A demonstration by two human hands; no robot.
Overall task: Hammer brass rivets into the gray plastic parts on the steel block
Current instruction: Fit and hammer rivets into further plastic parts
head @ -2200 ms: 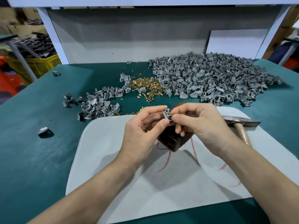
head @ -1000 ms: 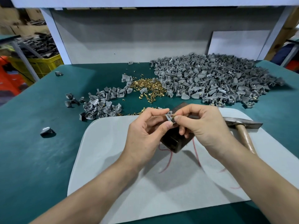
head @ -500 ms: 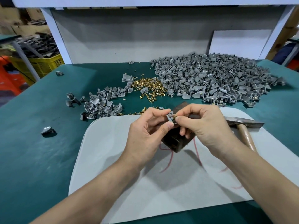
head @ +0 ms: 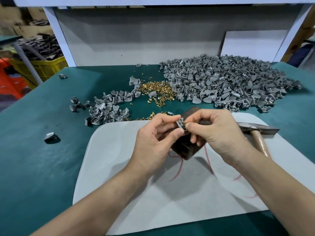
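Gray plastic part (head: 180, 124), round-eyed, in left grip (head: 153, 138) pinch; brass rivet (head: 185, 123) in right grip (head: 216, 132) pinch.

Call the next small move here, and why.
Probably push the brass rivet fully into the gray plastic part. The left hand pinches the part above the steel block, the right hand pinches the rivet against it, and the hammer lies untouched on the mat, so seating likely precedes striking.
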